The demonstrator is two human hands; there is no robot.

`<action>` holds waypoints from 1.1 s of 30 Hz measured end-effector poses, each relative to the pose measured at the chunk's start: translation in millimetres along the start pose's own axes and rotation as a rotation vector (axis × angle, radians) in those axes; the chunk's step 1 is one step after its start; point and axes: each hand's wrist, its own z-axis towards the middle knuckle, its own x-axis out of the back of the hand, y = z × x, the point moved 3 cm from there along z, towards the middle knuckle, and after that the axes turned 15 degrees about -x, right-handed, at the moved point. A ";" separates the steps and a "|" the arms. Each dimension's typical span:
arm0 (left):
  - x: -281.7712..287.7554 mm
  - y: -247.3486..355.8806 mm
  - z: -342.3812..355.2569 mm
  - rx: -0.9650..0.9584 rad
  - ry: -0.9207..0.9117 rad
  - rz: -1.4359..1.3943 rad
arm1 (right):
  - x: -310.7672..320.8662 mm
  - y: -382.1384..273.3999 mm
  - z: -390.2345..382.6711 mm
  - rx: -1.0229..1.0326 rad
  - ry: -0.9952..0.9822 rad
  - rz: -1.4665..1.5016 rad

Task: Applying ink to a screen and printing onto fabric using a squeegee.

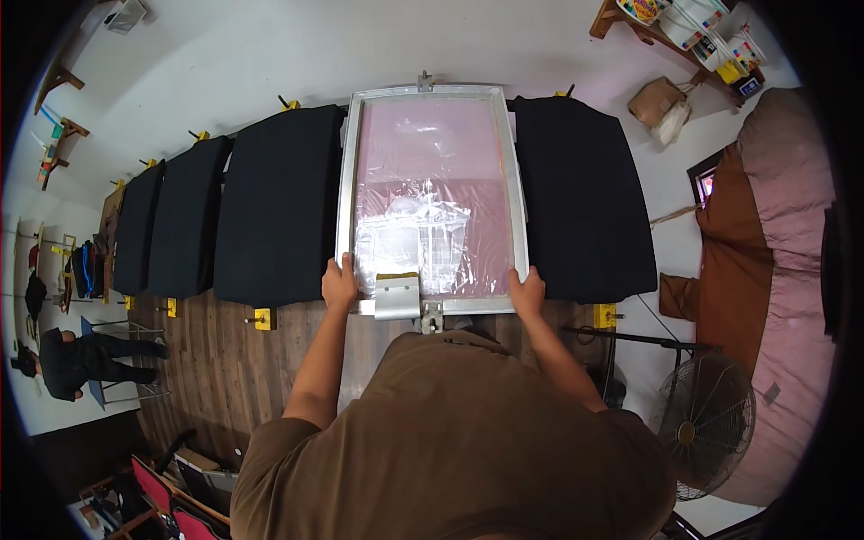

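A silver-edged screen printing frame (514, 193) with pinkish mesh lies in front of me, its near end towards my body. My left hand (339, 284) grips the lower left side of the frame, thumb on top. On the lower right side, my right hand (527, 292) holds it the same way. A squeegee (398, 297) with a metal holder rests at the near end of the frame, left of a metal clamp (432, 318). Shiny film-like glare covers the mesh, and a pale printed shape shows in its lower half. What lies under the frame is mostly hidden.
Boards covered in black cloth (279, 207) line up to the left, with another black-covered board (585, 202) at right. Yellow clamps (263, 319) sit at their ends. A standing fan (706, 423) is at lower right. Far left, another person (76, 364) stands by a blue table.
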 end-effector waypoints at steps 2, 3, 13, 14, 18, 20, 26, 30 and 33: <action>-0.6 -6.0 -0.4 -0.008 0.017 0.001 | -3.6 0.2 -2.4 -0.005 -0.012 0.011; -0.6 -2.6 -1.9 0.018 0.008 0.007 | -4.5 3.3 1.0 -0.011 -0.018 0.015; -5.8 -7.2 10.3 0.006 -0.048 -0.036 | 12.3 -27.5 -26.1 0.204 0.318 0.064; -6.1 -11.9 7.1 -0.003 -0.049 -0.074 | 14.3 -33.9 -40.2 0.276 0.283 0.017; -24.8 -46.3 15.6 -0.050 -0.115 -0.445 | 1.6 -77.2 -73.3 0.548 0.037 0.059; -20.0 -40.9 24.3 -0.177 -0.225 -0.300 | -25.3 -95.3 -97.0 0.591 -0.315 0.155; -1.8 -24.7 15.9 -0.207 -0.178 -0.320 | -49.2 -176.3 -147.1 0.988 -0.596 -0.209; 0.1 -26.1 12.4 -0.201 -0.114 -0.360 | -71.4 -174.3 -142.2 1.071 -0.681 -0.370; -4.6 -32.8 14.6 -0.201 -0.112 -0.389 | -68.6 -180.7 -138.7 1.007 -0.705 -0.390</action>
